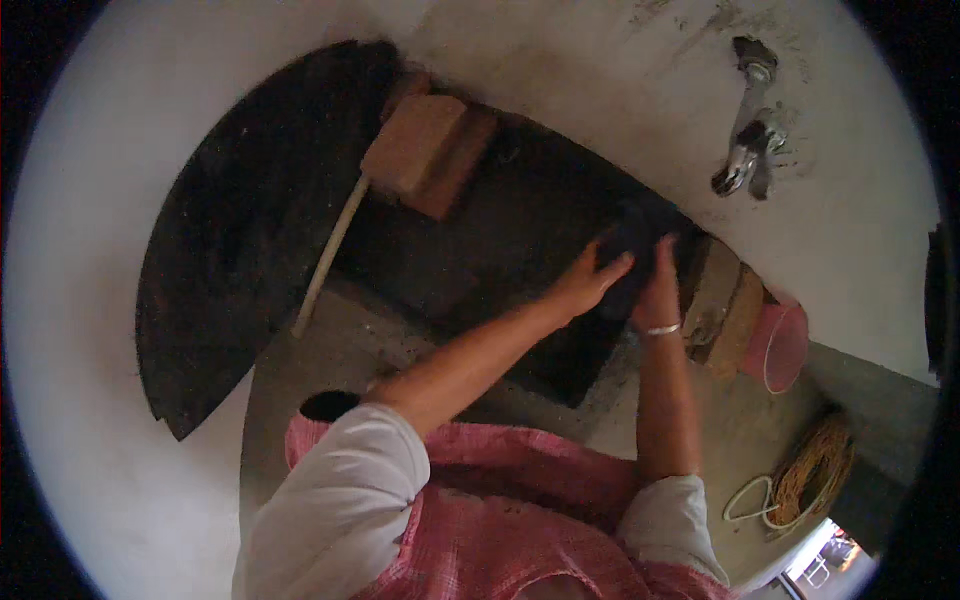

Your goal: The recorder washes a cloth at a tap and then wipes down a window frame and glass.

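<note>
A dark, blurred object (632, 232), perhaps a cloth or a lump, is between my two hands over the right part of a black slab or sheet (480, 255). My left hand (592, 281) grips its near left side, with thumb and fingers spread. On its right side is my right hand (658, 281), with a pale bracelet at the wrist. Both hands' fingertips are partly lost against the dark surface. Reddish bricks (420, 146) rest on the slab's far left part. A pale stick (330, 259) leans beside them.
A large black curved panel (232, 225) stands at the left against a pale wall. More bricks (712, 300) and a pink plastic container (776, 345) are right of the slab. A metal tap (742, 161) juts from the wall. Coiled rope (814, 469) lies at lower right.
</note>
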Demonstrator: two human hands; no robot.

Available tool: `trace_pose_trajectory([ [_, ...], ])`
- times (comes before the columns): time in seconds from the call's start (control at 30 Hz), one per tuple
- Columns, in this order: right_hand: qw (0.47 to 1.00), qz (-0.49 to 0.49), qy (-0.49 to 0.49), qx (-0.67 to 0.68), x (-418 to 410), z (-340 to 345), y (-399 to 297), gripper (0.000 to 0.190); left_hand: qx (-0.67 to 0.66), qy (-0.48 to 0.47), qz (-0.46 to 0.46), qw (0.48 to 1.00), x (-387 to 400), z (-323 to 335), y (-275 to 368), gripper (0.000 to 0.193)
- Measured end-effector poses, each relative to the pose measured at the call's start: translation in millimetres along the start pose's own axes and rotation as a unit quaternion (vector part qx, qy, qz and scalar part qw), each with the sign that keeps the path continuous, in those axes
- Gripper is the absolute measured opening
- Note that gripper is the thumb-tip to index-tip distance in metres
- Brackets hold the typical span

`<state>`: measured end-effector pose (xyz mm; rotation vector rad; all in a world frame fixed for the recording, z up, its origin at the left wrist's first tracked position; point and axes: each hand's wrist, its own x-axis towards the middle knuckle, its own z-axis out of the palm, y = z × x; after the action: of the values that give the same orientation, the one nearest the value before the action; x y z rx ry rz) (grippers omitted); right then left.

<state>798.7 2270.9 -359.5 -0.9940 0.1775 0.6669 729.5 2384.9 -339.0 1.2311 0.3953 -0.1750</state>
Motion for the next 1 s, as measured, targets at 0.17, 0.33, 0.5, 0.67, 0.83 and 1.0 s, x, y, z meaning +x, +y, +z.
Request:
trace_pose_trajectory([
  [0.17, 0.956, 0.12, 0.169, -0.209, -66.9, 36.6, 13.5, 0.07, -0.217, 0.152, -0.133, 0.955, -46.7, 17.9, -35.9, 0.054],
  [0.33, 0.969, 0.159, 0.17, -0.084, -145.8, 20.2, 51.5, 0.058, -0.064, 0.087, -0.158, 0.982, -134.1, 10.3, -34.3, 0.051],
  [0.5, 0.968, 0.186, 0.112, -0.122, -235.7, 50.5, 64.1, 0.046, 0.034, 0.097, -0.232, 0.967, -221.1, 8.4, 28.3, 0.051],
  [0.67, 0.974, 0.203, 0.008, -0.102, -302.2, 92.8, -2.2, 0.061, 0.06, 0.147, -0.279, 0.947, -276.5, 41.1, 126.1, 0.046],
  [0.83, 0.983, 0.163, -0.028, -0.078, -354.9, 111.8, -97.0, 0.067, 0.064, 0.154, -0.262, 0.95, -310.7, 110.7, 233.7, 0.058],
  [1.0, 0.982, 0.092, -0.035, -0.164, -409.9, 104.8, -183.0, 0.052, 0.106, 0.097, -0.147, 0.979, -335.1, 133.2, 275.3, 0.047],
])
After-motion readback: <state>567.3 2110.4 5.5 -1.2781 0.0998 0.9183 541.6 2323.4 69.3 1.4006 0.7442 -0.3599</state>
